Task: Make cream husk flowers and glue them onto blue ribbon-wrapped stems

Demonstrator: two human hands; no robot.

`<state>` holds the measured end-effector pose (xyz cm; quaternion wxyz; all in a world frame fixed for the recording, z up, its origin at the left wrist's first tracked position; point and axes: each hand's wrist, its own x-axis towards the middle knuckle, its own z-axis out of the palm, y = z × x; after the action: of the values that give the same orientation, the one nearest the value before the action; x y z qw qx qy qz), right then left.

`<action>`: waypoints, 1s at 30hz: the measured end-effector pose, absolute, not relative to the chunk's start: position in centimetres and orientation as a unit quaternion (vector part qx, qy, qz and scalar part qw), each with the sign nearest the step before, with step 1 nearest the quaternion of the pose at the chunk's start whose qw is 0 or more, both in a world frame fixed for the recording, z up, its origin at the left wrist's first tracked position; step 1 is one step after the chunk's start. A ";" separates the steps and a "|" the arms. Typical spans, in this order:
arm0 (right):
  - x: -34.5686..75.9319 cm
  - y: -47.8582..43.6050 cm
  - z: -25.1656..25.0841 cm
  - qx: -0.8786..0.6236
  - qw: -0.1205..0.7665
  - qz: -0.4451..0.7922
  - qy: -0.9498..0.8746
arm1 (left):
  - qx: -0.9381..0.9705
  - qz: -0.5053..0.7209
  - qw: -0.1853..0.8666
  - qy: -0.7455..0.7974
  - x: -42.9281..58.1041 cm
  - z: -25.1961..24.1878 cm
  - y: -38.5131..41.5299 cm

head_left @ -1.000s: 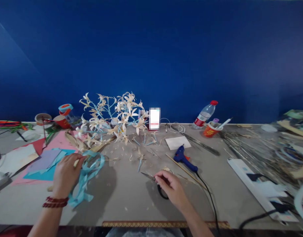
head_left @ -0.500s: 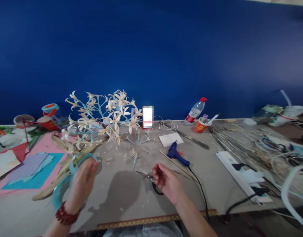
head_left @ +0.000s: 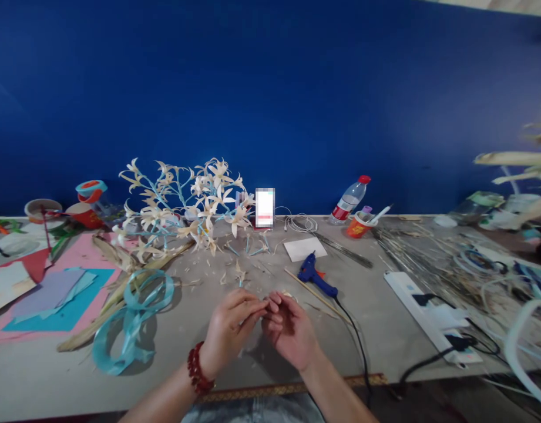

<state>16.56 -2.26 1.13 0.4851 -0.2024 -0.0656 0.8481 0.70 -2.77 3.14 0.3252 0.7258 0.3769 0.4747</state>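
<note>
From where I'm standing: L grip (head_left: pixel 230 329) & R grip (head_left: pixel 292 335) are together low over the grey tabletop (head_left: pixel 186 352), fingertips meeting, fingers curled. Can't tell if either's got anything btwn the fingers; too small/blurred. L wrist has a dark-red bead bracelet (head_left: pixel 200 370).

Nearest thing: small cream long-petalled flower w/ pale-blue stem (head_left: pixel 240 273), lying just beyond the L grip, stem end toward it. Further off, up & left of the grips: big cluster of cream flowers on pale-blue stems (head_left: pixel 221 197), standing upright. Left of L grip, well apart: looped translucent pale-blue ribbon (head_left: pixel 133 323), next to a long tan dried-husk strip (head_left: pixel 87 336); teal paper sheet (head_left: pixel 83 305) beyond.

Right of & beyond R grip: thin tan stick (head_left: pixel 316 295), then dark-blue glue gun w/ orange trigger (head_left: pixel 314 273), lying on its side, black cord running back past R grip. White rectangular card (head_left: pixel 303 249) is just behind the gun; white plastic power strip (head_left: pixel 409 294) far right.
</note>
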 end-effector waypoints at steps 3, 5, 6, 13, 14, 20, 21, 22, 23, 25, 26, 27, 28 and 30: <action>16.1 -2.4 1.2 -0.176 0.493 0.851 -0.036 | 0.767 0.460 0.257 0.367 0.5 2.7 -2.8; 15.6 -2.6 1.3 -0.148 0.490 0.859 -0.008 | 0.797 0.436 0.204 0.365 0.3 2.7 -2.8; 15.4 -2.7 1.4 -0.136 0.486 0.863 0.004 | 0.809 0.424 0.178 0.365 0.1 2.7 -2.8; 15.6 -3.1 1.9 -0.141 0.486 0.862 -0.041 | 0.745 0.466 0.198 0.435 -1.2 3.3 -2.3; 15.9 -3.1 1.9 -0.148 0.497 0.853 -0.057 | 0.698 0.497 0.230 0.462 -1.6 3.3 -1.9; 17.6 -3.0 2.0 -0.184 0.532 0.821 -0.097 | 0.373 0.669 0.489 0.418 -5.2 3.4 0.2; 17.7 -3.0 2.0 -0.196 0.534 0.816 -0.100 | 0.334 0.683 0.518 0.391 -5.8 3.3 0.4; 17.9 -3.1 2.0 -0.212 0.538 0.809 -0.107 | 0.302 0.694 0.538 0.372 -6.4 3.3 0.5; 18.0 -3.1 2.0 -0.230 0.541 0.800 -0.118 | 0.275 0.702 0.549 0.360 -6.9 3.3 0.6; 18.2 -3.1 2.1 -0.264 0.546 0.781 -0.151 | 0.247 0.716 0.548 0.356 -7.8 3.3 0.7; 18.3 -3.1 2.2 -0.275 0.546 0.773 -0.168 | 0.245 0.721 0.538 0.361 -8.1 3.3 0.7; 18.4 -3.1 2.3 -0.283 0.544 0.769 -0.183 | 0.249 0.726 0.526 0.367 -8.3 3.3 0.6; 18.5 -3.1 2.5 -0.288 0.541 0.766 -0.195 | 0.259 0.728 0.514 0.373 -8.4 3.4 0.5; 18.5 -3.0 2.7 -0.292 0.537 0.760 -0.221 | 0.283 0.722 0.503 0.382 -8.0 3.5 0.2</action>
<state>18.54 -3.05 2.70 0.5369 -0.2922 -0.2206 0.7601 -8.03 0.17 3.52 0.5029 0.2829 0.3817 0.7220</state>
